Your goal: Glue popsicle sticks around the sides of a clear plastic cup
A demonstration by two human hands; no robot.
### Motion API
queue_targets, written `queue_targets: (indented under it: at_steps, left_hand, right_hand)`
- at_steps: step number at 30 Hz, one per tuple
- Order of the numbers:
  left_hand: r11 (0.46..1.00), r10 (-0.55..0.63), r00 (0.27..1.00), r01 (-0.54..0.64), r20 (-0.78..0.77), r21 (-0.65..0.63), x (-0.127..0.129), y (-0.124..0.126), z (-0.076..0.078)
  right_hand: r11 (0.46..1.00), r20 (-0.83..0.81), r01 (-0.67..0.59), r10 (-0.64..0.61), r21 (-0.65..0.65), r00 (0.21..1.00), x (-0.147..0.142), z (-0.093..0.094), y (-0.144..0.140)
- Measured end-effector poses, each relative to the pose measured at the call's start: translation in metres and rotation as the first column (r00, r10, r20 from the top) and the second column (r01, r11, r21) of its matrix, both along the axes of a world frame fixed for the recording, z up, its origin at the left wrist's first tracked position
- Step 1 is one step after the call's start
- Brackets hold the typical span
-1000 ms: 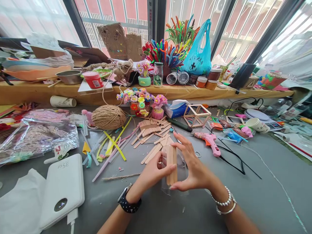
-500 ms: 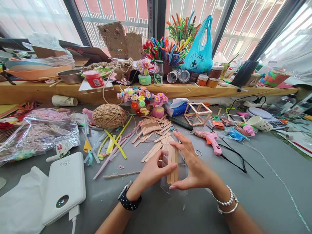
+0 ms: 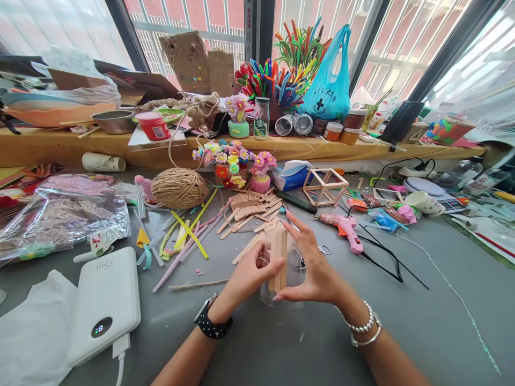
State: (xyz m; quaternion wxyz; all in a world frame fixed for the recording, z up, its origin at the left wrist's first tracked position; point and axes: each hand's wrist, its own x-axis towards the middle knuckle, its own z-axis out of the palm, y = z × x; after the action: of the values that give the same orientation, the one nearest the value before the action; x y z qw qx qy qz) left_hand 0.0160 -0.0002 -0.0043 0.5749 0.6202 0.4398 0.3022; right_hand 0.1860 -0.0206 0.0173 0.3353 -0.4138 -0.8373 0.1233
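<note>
A clear plastic container [image 3: 293, 301] stands between my hands, with several wooden craft sticks [image 3: 278, 252] lying side by side along its near face. My left hand [image 3: 257, 271] grips it from the left, thumb pressed on the sticks and fingers curled at the container's side. Round the right side curves my right hand [image 3: 311, 268], its thumb by the sticks' lower ends and its fingertips near their upper ends; the exact contact is hard to see. Just beyond the container is a pile of loose craft sticks [image 3: 245, 206]. Scissors [image 3: 324, 250] lie partly hidden behind my right hand.
To the right lies a pink glue gun [image 3: 341, 228] with its black cord, below a wooden stick frame [image 3: 325, 187]. A twine ball [image 3: 179, 187], yellow strips [image 3: 197, 220] and a white power bank [image 3: 107, 300] are on the left. A crowded ledge [image 3: 229, 146] runs behind.
The view has shifted slightly. Both hands, the container and the sticks sit a little further left and higher, and the sticks stand more upright. My right fingertips have moved slightly off the sticks' upper ends.
</note>
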Motion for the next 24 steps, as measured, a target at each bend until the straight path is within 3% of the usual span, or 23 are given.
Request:
queue_targets:
  at_steps: [8, 24]
  left_hand:
    - [1.0, -0.002, 0.998, 0.001, 0.069, 0.009, -0.0005, 0.0008, 0.0029]
    - [0.998, -0.032, 0.998, 0.035, 0.053, -0.053, -0.006, 0.004, 0.0014]
  right_hand:
    - [0.996, -0.011, 0.053, -0.053, 0.067, 0.999, -0.001, 0.0013, -0.0002]
    - [0.998, 0.017, 0.026, -0.027, 0.051, 0.999, -0.0021, -0.0033, 0.002]
